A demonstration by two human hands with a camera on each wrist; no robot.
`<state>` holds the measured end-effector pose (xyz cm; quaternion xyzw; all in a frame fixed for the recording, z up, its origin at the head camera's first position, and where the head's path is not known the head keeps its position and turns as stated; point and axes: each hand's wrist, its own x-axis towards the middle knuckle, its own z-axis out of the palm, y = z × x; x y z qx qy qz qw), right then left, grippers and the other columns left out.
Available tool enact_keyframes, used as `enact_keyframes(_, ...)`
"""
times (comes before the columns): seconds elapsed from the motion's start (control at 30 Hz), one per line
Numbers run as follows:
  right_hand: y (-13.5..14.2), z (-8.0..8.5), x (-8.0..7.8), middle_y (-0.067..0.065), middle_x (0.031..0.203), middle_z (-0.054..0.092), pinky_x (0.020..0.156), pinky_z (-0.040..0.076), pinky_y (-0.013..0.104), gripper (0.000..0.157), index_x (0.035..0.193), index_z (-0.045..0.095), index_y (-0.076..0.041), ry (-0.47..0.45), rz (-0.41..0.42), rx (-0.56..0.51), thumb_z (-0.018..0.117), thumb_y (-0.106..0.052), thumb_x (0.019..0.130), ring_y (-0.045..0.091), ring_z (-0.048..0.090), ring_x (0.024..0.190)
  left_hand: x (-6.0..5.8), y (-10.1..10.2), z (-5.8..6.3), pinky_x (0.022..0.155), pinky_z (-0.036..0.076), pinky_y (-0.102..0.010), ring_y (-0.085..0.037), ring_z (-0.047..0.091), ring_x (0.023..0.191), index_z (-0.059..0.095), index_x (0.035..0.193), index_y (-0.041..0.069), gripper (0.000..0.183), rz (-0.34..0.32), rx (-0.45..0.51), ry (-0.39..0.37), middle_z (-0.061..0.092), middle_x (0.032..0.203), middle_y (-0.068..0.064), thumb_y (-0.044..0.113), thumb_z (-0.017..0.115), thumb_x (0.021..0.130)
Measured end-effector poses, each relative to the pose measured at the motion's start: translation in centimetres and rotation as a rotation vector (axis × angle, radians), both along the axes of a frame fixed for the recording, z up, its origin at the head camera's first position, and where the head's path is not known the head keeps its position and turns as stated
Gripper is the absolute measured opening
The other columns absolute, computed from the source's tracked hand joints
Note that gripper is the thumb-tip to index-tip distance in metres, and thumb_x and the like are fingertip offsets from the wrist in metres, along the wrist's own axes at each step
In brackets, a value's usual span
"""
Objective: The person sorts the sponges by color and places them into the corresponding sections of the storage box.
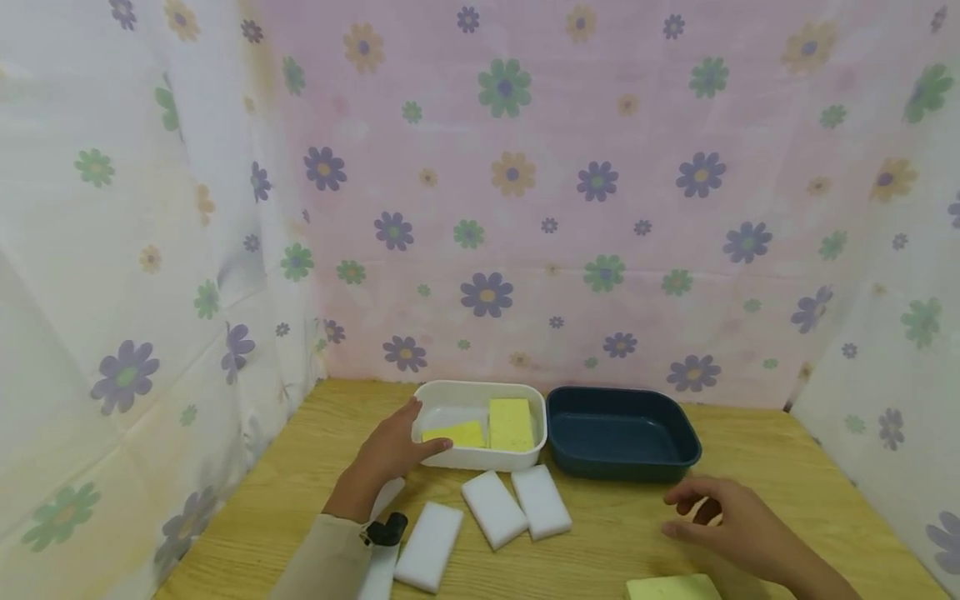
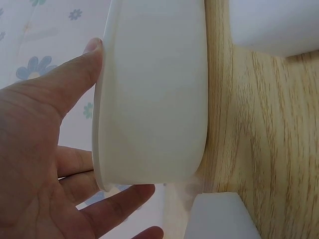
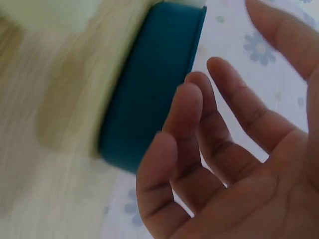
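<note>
My left hand (image 1: 390,454) holds the left end of a white plastic tub (image 1: 480,459). In the left wrist view the thumb lies against the tub's rim and the fingers reach around its end. Inside the tub are two yellow sponges, one lying low at the left (image 1: 459,434) and one at the right (image 1: 512,425). My right hand (image 1: 731,525) hovers with loosely bent fingers and nothing in them, in front of a dark blue tub (image 1: 622,469). Below that hand, a pale yellow sponge (image 1: 672,588) is cut off by the frame's bottom edge.
Several white sponge blocks lie on the wooden table, among them a pair (image 1: 493,510) before the white tub and another block (image 1: 429,547) beside my left wrist. The two tubs stand side by side near a flowered cloth (image 1: 487,183) that walls in the back and sides.
</note>
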<state>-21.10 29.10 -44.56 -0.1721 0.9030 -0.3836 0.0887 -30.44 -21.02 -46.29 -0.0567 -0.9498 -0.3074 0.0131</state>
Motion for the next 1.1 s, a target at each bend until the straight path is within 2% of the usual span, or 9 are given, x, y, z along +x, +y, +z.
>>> enact_keyframes(0.17,2.0,-0.7,0.5,0.018,0.119,0.065,0.07,0.058,0.029,0.039,0.131,0.064,0.0,-0.09,0.061,-0.097,0.07,-0.023,0.1,0.009,0.067,0.087,-0.1,-0.3,-0.1,0.116,0.035,-0.065,-0.046,0.033,0.152,0.022,0.166,0.007,0.116,-0.001,-0.011,-0.002,0.024,0.171,-0.016,0.07,0.073,0.084)
enact_keyframes(0.4,4.0,-1.7,0.9,0.019,0.126,0.062,0.076,0.057,0.026,0.046,0.141,0.055,0.003,-0.199,0.141,-0.129,0.067,-0.019,0.102,0.012,0.065,0.092,-0.1,-0.5,0.1,0.117,0.033,-0.066,-0.046,0.03,0.153,0.021,0.166,0.006,0.115,-0.002,0.006,-0.01,0.021,0.171,-0.015,0.069,0.074,0.084)
enact_keyframes(0.53,5.2,-2.5,1.2,0.018,0.125,0.061,0.076,0.054,0.025,0.05,0.147,0.048,0.006,-0.292,0.244,-0.184,0.065,-0.012,0.103,0.017,0.065,0.093,-0.3,-0.3,-0.1,0.118,0.033,-0.065,-0.045,0.029,0.153,0.021,0.166,0.006,0.116,-0.008,0.009,-0.009,0.021,0.172,-0.015,0.07,0.073,0.084)
enact_keyframes(0.7,6.2,-3.7,1.3,0.008,0.118,0.062,0.073,0.051,0.025,0.052,0.147,0.046,0.009,-0.371,0.368,-0.278,0.064,-0.003,0.099,0.017,0.063,0.089,-0.4,-0.1,-0.4,0.118,0.033,-0.065,-0.045,0.03,0.153,0.022,0.165,0.006,0.116,-0.012,0.008,0.0,0.022,0.172,-0.014,0.071,0.073,0.083)
enact_keyframes(0.83,6.5,-4.2,1.2,-0.003,0.12,0.062,0.074,0.049,0.023,0.049,0.147,0.05,0.001,-0.42,0.448,-0.32,0.063,-0.002,0.1,0.01,0.064,0.089,-0.3,0.4,-0.2,0.118,0.033,-0.064,-0.044,0.031,0.153,0.024,0.165,0.006,0.114,-0.015,0.015,0.001,0.022,0.172,-0.013,0.068,0.075,0.084)
enact_keyframes(0.97,6.3,-4.7,0.9,-0.013,0.124,0.059,0.075,0.047,0.021,0.048,0.149,0.055,-0.016,-0.445,0.545,-0.371,0.057,0.0,0.103,0.005,0.062,0.093,0.0,0.5,0.0,0.118,0.033,-0.064,-0.044,0.031,0.153,0.025,0.164,0.005,0.113,-0.012,0.024,-0.001,0.023,0.171,-0.013,0.066,0.076,0.084)
enact_keyframes(1.03,6.0,-4.9,0.7,-0.015,0.125,0.058,0.075,0.046,0.021,0.049,0.15,0.054,-0.018,-0.441,0.59,-0.396,0.056,0.001,0.104,0.003,0.061,0.093,0.1,0.3,0.1,0.118,0.033,-0.064,-0.044,0.031,0.153,0.025,0.164,0.005,0.113,-0.004,0.022,-0.004,0.023,0.171,-0.013,0.066,0.076,0.084)
enact_keyframes(1.1,5.6,-5.1,0.5,-0.012,0.122,0.057,0.075,0.047,0.02,0.048,0.149,0.055,-0.014,-0.413,0.609,-0.394,0.057,0.001,0.104,0.002,0.059,0.092,0.2,0.0,0.0,0.118,0.033,-0.064,-0.044,0.032,0.153,0.025,0.165,0.006,0.113,0.005,0.016,-0.002,0.023,0.171,-0.013,0.066,0.076,0.084)
